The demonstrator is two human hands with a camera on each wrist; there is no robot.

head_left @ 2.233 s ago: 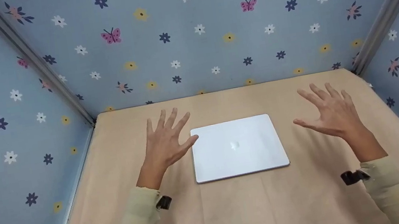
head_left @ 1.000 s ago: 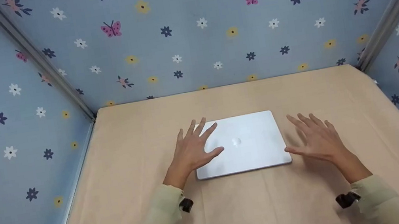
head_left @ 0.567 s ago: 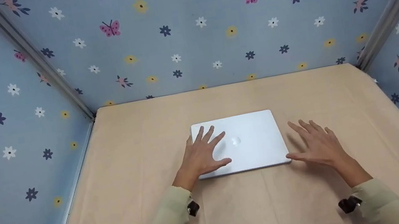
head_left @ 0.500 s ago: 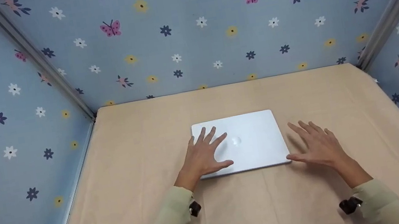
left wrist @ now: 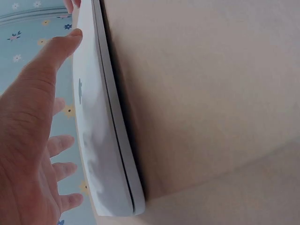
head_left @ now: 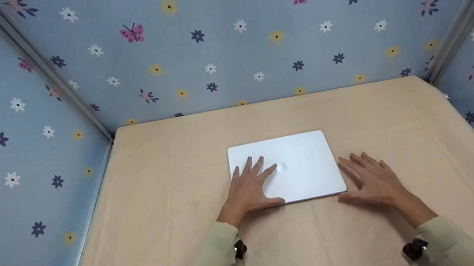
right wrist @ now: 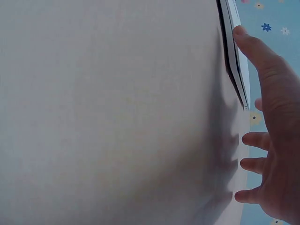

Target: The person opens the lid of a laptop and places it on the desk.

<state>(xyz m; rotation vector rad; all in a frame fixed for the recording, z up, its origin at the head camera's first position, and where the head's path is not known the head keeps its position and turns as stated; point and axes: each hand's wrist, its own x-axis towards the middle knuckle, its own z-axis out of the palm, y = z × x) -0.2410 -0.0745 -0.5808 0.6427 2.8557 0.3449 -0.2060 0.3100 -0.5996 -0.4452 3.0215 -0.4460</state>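
Laptop (head_left: 306, 165), closed and flat on the tabletop (head_left: 168, 177), lies under my left grip (head_left: 248, 189) and just left of my right grip (head_left: 372, 183) in the head view. Over the last moments my left grip has come in from beyond its left side and lowered over that end; my right grip has drawn inward and down beside its right edge. Both are spread, thumbs low toward the near side. The laptop has stayed put, so I judge that I have closed in on it without yet taking hold.

From the left wrist, my fingers are fanned and the thumb reaches out across the laptop's top; whether any finger touches it, I cannot tell. The seam beside my thumb looks shut.

From the right wrist, my thumb points at the near corner, contact unclear. My other fingers stand apart beside a shadow (right wrist: 220, 150). Nothing is pinched, so this side seems positioned but not yet secured.
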